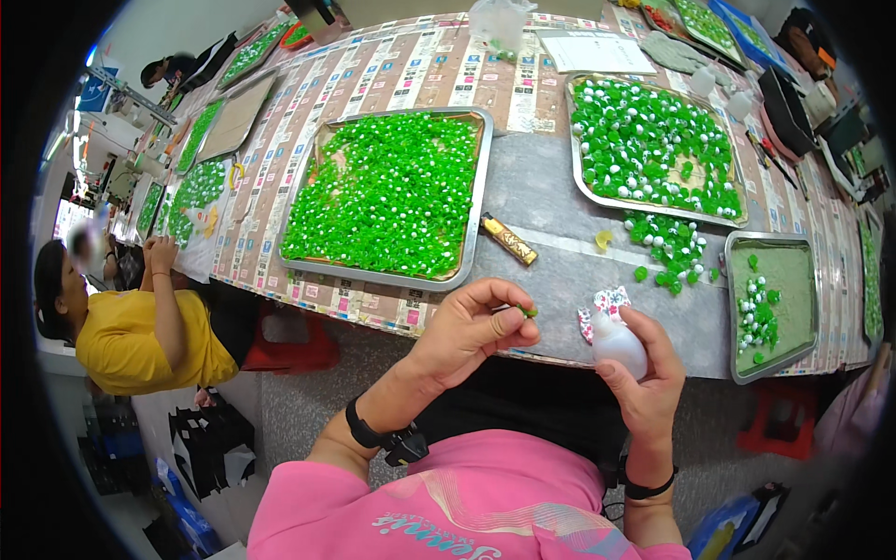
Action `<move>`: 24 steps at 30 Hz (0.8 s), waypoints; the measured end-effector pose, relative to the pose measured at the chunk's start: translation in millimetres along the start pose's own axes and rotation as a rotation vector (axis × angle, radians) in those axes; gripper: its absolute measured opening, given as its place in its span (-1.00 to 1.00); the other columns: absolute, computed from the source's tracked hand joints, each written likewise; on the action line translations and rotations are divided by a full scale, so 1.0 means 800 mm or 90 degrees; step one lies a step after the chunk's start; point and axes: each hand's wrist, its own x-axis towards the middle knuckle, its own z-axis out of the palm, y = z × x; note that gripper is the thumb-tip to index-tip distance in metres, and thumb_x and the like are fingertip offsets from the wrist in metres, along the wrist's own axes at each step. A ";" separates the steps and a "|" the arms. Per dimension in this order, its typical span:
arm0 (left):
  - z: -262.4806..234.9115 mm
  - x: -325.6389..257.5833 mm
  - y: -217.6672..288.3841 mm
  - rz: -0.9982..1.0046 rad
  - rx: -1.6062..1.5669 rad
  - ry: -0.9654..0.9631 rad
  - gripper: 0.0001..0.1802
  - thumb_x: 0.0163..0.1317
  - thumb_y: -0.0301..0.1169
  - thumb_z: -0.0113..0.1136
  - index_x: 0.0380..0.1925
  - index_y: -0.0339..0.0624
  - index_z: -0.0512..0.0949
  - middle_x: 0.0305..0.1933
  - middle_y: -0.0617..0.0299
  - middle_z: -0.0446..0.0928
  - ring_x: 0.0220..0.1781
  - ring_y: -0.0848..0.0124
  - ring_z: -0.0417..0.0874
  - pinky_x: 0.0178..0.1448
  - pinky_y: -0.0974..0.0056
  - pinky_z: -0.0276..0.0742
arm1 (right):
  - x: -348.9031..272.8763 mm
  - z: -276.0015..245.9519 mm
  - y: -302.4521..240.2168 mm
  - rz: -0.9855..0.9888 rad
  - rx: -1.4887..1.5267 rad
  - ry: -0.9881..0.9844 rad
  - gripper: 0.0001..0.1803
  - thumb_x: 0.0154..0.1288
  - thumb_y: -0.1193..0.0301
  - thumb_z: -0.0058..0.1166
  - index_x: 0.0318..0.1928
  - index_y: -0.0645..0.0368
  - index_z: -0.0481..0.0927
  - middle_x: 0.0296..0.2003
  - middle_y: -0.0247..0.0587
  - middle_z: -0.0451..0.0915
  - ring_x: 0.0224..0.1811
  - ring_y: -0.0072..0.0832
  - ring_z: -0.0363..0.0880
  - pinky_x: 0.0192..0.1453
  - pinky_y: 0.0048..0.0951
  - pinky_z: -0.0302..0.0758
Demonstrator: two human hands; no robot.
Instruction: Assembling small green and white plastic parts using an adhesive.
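While small green piece [527,312] is pinched between thumb and forefinger of left hand [471,331], translucent squeeze bottle [617,347] is gripped in half-curled right hand [651,369]; both are held at near edge of table [537,191].

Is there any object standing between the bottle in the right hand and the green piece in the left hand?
The right hand holds the bottle, the left hand the green piece; no obstacle clearly shows between them. Floral-patterned material appears beside the bottle, but its depth is unclear.
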 end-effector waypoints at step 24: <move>0.013 0.004 -0.028 -0.028 0.078 0.029 -0.81 0.18 -0.58 0.17 -0.18 -0.34 0.53 -0.19 0.14 0.57 -0.12 0.38 0.64 0.03 0.32 0.58 | -0.017 -0.016 0.004 0.015 0.074 0.111 -0.59 -0.06 0.30 0.43 -0.28 0.23 0.52 -0.39 -0.34 0.42 -0.36 -0.60 0.40 -0.28 -0.59 0.34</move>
